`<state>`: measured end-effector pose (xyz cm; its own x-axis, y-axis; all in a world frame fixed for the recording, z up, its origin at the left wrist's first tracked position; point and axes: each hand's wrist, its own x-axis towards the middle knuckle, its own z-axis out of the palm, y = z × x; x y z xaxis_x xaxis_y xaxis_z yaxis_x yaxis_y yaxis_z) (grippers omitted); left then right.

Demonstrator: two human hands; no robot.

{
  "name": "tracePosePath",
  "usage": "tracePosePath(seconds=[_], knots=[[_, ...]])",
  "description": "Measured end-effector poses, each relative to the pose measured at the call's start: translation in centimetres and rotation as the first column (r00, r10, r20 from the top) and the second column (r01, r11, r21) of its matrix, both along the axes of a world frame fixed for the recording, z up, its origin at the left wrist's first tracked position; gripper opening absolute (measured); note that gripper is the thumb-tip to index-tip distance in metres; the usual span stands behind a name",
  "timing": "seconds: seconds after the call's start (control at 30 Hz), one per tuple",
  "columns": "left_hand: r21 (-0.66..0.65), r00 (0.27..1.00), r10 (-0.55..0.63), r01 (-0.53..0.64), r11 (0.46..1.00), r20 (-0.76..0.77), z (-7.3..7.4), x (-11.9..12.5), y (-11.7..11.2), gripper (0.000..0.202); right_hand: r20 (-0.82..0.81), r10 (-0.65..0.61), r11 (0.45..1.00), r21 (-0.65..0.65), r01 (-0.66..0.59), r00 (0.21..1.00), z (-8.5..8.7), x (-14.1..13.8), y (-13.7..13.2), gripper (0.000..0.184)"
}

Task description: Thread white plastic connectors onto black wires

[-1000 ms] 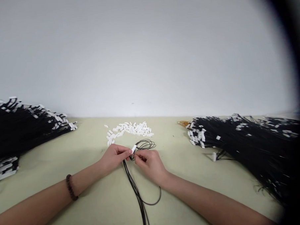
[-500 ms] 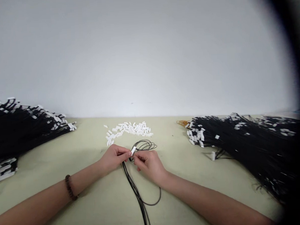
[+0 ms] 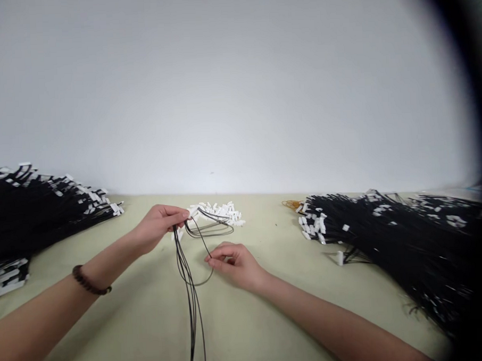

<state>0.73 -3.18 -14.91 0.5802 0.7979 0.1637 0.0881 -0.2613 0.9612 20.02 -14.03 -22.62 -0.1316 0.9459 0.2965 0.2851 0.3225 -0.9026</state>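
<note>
My left hand [image 3: 158, 225] is raised above the table and pinches a bundle of thin black wires [image 3: 188, 278] near a white connector at its fingertips. The wires hang down toward the near edge and loop to the right. Lower on the table, my right hand [image 3: 233, 263] is closed in a pinch on the end of one black wire. A pile of small white connectors [image 3: 222, 210] lies just behind both hands.
A big heap of black wires with white connectors [image 3: 34, 208] fills the left side; another heap [image 3: 391, 232] covers the right. A small orange coil [image 3: 292, 204] lies by the right heap. A pale green table [image 3: 271, 317] meets a white wall behind.
My left hand has lifted up and to the left with the wire bundle and connector. My right hand let go of the connector, stayed low and now pinches a single wire.
</note>
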Motion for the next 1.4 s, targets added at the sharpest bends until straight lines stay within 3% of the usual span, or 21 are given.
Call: tracePosePath(seconds=[0.07,0.17,0.23,0.33,0.4,0.5,0.6,0.63,0.7,0.77,0.83,0.9,1.03,1.2,1.4], knots=[[0.052,0.998,-0.057,0.056,0.997,0.027,1.9,-0.7,-0.5,0.023,-0.059,0.126,0.989,-0.072,-0.130,0.990,0.4,0.5,0.1,0.029],[0.129,0.971,-0.236,0.240,0.962,-0.044,4.2,-1.3,-2.2,0.019,-0.190,0.331,0.896,-0.245,-0.371,0.924,1.0,1.4,0.4,0.028],[0.154,0.915,-0.376,0.397,0.905,-0.148,5.0,-1.1,-3.6,0.021,-0.319,0.330,0.852,-0.304,-0.426,0.888,1.2,2.1,0.9,0.025],[0.123,0.795,-0.505,0.568,0.814,-0.335,4.7,-0.2,-5.1,0.022,-0.524,0.215,0.844,-0.324,-0.427,0.824,1.6,3.1,1.9,0.026],[0.102,0.751,-0.508,0.596,0.797,-0.422,3.5,0.6,-5.3,0.025,-0.573,0.184,0.852,-0.312,-0.420,0.799,2.3,3.6,2.4,0.031],[0.103,0.787,-0.423,0.516,0.850,-0.448,0.7,1.4,-4.4,0.029,-0.438,0.194,0.910,-0.255,-0.328,0.878,4.0,3.8,2.5,0.038],[0.088,0.859,-0.314,0.378,0.922,-0.405,-2.2,1.9,-3.0,0.030,-0.028,0.094,0.990,-0.104,-0.097,0.995,5.4,2.7,1.5,0.037],[0.072,0.879,-0.287,0.338,0.938,-0.382,-2.9,2.0,-2.7,0.030,0.121,-0.001,1.000,0.003,0.000,0.993,5.5,2.0,1.0,0.037],[0.030,0.913,-0.239,0.263,0.964,-0.330,-4.1,2.0,-2.2,0.032,0.319,-0.213,0.960,0.244,0.137,0.924,5.3,0.3,-0.1,0.035],[-0.013,0.932,-0.210,0.216,0.976,-0.294,-4.7,2.1,-1.9,0.032,0.415,-0.308,0.918,0.367,0.152,0.856,4.2,-1.5,-1.1,0.024],[-0.036,0.943,-0.188,0.185,0.982,-0.275,-5.1,2.1,-1.9,0.031,0.486,-0.261,0.940,0.327,0.103,0.834,2.7,-2.9,-1.5,0.016],[-0.044,0.952,-0.166,0.160,0.986,-0.256,-5.3,2.1,-1.9,0.030,0.503,-0.196,0.971,0.219,0.095,0.842,1.2,-3.8,-1.3,0.019],[-0.050,0.956,-0.165,0.157,0.986,-0.243,-5.3,2.2,-2.1,0.032,0.379,-0.128,0.991,0.011,0.134,0.916,-0.8,-4.1,0.1,0.025],[-0.030,0.957,-0.173,0.171,0.985,-0.232,-5.3,2.2,-2.3,0.033,0.287,-0.084,0.991,-0.080,0.111,0.954,-1.1,-3.9,1.0,0.022],[-0.051,0.965,-0.155,0.148,0.988,-0.209,-5.6,2.2,-2.1,0.031,0.246,-0.123,0.981,-0.118,0.156,0.961,-0.5,-4.0,0.4,0.014]])
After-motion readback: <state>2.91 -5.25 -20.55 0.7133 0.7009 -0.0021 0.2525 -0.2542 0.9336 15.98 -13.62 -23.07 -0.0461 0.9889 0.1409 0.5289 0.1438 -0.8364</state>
